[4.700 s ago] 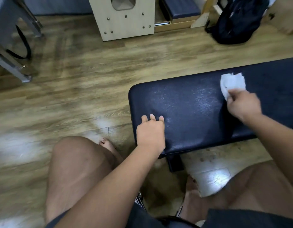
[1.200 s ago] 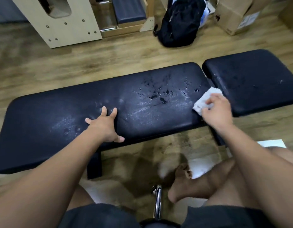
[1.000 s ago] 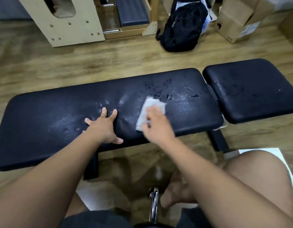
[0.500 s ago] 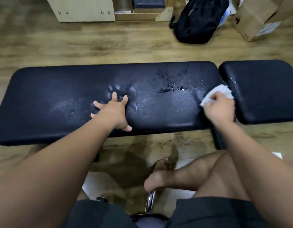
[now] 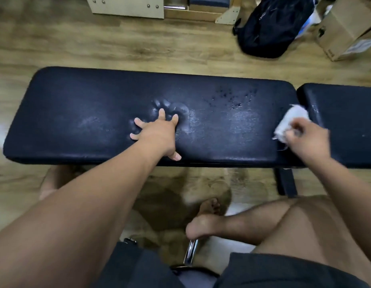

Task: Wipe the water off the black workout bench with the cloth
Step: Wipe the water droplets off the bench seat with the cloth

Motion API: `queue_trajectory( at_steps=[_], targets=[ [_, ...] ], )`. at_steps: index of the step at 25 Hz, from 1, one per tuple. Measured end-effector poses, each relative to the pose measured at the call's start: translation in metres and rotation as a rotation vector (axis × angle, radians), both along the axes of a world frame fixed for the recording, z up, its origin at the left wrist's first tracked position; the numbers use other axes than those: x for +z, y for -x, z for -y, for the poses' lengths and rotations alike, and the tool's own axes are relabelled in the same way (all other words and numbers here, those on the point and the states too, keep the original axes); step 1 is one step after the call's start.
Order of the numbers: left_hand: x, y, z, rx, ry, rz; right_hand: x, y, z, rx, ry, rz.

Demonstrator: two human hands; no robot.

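The black workout bench (image 5: 76, 113) runs across the view, with a long pad on the left and a shorter pad (image 5: 346, 113) on the right. Water drops (image 5: 234, 98) bead on the far right part of the long pad. My left hand (image 5: 159, 132) presses flat on the middle of the long pad, fingers spread, and a hand-shaped dent shows just beyond the fingertips. My right hand (image 5: 307, 138) grips a crumpled white cloth (image 5: 290, 121) at the right end of the long pad, by the gap between the pads.
A black backpack (image 5: 272, 28) and a cardboard box (image 5: 344, 28) lie on the wooden floor beyond the bench. Pale wooden furniture (image 5: 126, 7) stands at the back left. My bare knees and a foot (image 5: 203, 221) are under the near edge, by a bench leg (image 5: 286, 181).
My right hand swept the cloth from the pad's right end to its middle and back to the right end. My left hand shifted slightly, leaving a dent. The camera tilted downward.
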State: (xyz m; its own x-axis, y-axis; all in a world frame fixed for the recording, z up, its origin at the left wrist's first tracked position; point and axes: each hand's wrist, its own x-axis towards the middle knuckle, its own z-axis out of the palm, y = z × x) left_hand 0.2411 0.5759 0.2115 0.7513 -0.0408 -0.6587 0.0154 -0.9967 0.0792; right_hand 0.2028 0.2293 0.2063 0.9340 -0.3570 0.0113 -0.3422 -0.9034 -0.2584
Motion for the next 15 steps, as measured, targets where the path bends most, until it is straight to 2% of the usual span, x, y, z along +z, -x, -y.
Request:
queue_trajectory(
  at_steps=[2,4,6,8,10,12,14,15],
  targets=[
    [0.000,-0.002,0.003,-0.004,0.004,-0.001,0.003,-0.018,0.000,-0.157,0.000,-0.020],
    [0.001,-0.001,0.004,-0.007,0.005,0.012,-0.002,-0.036,-0.056,-0.101,-0.011,0.055],
    [0.002,0.000,0.002,0.004,0.005,0.018,-0.014,-0.041,-0.141,0.078,-0.173,0.057],
    [-0.001,0.004,-0.001,0.010,0.020,0.026,-0.018,-0.029,-0.211,0.382,-0.275,-0.049],
    [-0.003,0.008,-0.004,0.013,0.028,0.043,-0.018,-0.023,-0.205,0.663,-0.256,-0.093],
    [-0.004,0.008,-0.005,0.009,0.013,0.047,-0.014,-0.025,-0.138,0.597,-0.172,-0.066],
    [-0.004,0.005,-0.003,0.021,0.012,0.032,0.001,-0.025,-0.058,0.320,0.002,-0.055],
    [-0.004,0.003,-0.001,0.022,0.006,0.028,0.011,-0.026,-0.024,0.128,0.026,-0.073]
  ],
)
